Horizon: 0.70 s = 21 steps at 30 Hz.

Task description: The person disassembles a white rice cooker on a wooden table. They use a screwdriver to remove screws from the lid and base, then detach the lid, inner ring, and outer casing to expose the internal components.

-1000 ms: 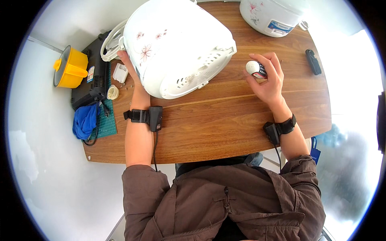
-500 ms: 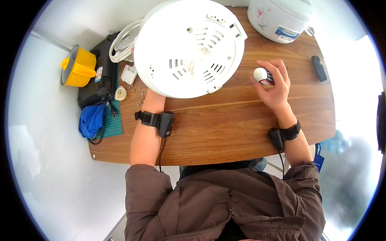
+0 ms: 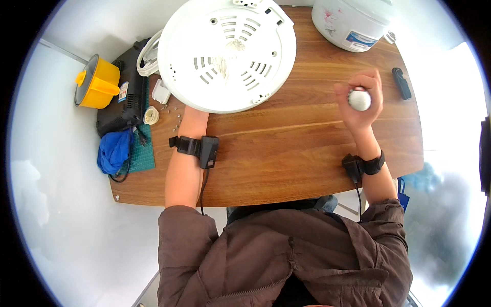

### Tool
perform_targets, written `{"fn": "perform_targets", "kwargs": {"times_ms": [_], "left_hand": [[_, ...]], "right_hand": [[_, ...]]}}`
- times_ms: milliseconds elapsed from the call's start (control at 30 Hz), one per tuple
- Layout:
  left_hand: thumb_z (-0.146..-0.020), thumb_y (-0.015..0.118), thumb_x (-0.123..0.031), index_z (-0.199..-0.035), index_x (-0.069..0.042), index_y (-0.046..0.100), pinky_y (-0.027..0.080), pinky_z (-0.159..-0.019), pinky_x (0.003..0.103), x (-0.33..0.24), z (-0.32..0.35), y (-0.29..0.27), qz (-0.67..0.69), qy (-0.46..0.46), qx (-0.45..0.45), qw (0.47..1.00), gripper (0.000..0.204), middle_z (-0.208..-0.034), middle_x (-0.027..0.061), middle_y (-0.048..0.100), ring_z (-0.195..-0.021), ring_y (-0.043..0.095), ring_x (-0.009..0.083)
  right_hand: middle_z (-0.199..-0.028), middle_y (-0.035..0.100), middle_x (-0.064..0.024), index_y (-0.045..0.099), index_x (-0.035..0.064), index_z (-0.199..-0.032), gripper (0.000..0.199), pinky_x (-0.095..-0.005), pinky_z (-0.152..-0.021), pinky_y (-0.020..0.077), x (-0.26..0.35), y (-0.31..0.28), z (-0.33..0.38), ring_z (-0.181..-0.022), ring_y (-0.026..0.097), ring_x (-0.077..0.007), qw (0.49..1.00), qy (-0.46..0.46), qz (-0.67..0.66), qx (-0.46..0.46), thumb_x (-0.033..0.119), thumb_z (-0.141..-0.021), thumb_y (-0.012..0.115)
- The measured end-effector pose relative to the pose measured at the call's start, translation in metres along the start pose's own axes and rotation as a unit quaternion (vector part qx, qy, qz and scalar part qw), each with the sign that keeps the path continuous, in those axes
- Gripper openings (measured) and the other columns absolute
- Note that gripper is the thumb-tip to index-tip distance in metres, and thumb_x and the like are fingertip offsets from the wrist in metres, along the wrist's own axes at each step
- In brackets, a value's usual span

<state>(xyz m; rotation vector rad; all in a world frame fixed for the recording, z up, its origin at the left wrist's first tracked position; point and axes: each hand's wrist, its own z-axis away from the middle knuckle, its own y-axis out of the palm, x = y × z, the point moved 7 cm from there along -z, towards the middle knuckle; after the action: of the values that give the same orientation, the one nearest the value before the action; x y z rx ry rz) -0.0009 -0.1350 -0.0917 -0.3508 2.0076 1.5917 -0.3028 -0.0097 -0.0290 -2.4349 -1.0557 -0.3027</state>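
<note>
A white round appliance point(image 3: 227, 56), probably a rice cooker body, is tilted up so its vented underside faces me. Pale residue marks the middle of that underside. My left forearm point(image 3: 184, 176) runs up behind its lower edge; the hand itself is hidden there, supporting the appliance. To the right, above the table, my right hand point(image 3: 365, 116) is closed around a small cylinder point(image 3: 360, 101) with a rounded white end. Most of the cylinder is covered by the fingers. A black strap with a small box sits on each wrist.
On the left are a yellow pot point(image 3: 104, 84), a black case point(image 3: 120, 110), a blue cloth point(image 3: 113, 152) and a green mat point(image 3: 143, 156). Several screws point(image 3: 178, 118) lie near a cream ring point(image 3: 151, 115). A white rice cooker point(image 3: 348, 25) and a dark device point(image 3: 401, 83) stand right.
The appliance has shifted left and up in view. My right hand has turned and closed further around the cylinder, so its white end now faces me and its patterned side is hidden.
</note>
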Motion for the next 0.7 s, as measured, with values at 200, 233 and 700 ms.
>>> {"fn": "perform_targets", "kwargs": {"times_ms": [200, 233, 700], "left_hand": [[-0.093, 0.041, -0.082, -0.159, -0.01, 0.035, 0.05, -0.111, 0.045, -0.005, -0.008, -0.003, -0.018, 0.026, -0.016, 0.999, 0.098, -0.159, 0.016, 0.043, -0.139, 0.051, 0.0299], [-0.093, 0.041, -0.082, -0.159, -0.01, 0.035, 0.05, -0.111, 0.045, -0.007, -0.008, -0.003, -0.019, 0.03, -0.019, 0.999, 0.098, -0.159, 0.016, 0.043, -0.139, 0.051, 0.0299], [-0.094, 0.042, -0.081, -0.159, -0.009, 0.035, 0.05, -0.111, 0.045, 0.003, -0.026, -0.01, -0.025, 0.04, -0.038, 0.998, 0.097, -0.159, 0.0161, 0.043, -0.139, 0.051, 0.0299]], "right_hand": [[-0.092, 0.055, -0.0077, 0.057, 0.0071, -0.105, 0.016, -0.0298, -0.063, 0.045, 0.028, -0.021, -0.053, -0.074, 0.056, -0.0167, 0.93, 0.016, -0.359, -0.074, 0.018, -0.097, 0.066], [-0.094, 0.053, -0.0077, 0.056, 0.0079, -0.107, 0.018, -0.0305, -0.062, 0.0437, 0.04, -0.023, -0.065, -0.073, 0.054, -0.0163, 0.909, -0.018, -0.412, -0.058, 0.022, -0.099, 0.065], [-0.09, 0.05, -0.0077, 0.052, 0.0095, -0.111, 0.022, -0.0315, -0.057, 0.0365, 0.083, 0.031, -0.095, -0.061, 0.047, -0.014, 0.834, -0.094, -0.54, 0.063, 0.031, -0.106, 0.053]]}}
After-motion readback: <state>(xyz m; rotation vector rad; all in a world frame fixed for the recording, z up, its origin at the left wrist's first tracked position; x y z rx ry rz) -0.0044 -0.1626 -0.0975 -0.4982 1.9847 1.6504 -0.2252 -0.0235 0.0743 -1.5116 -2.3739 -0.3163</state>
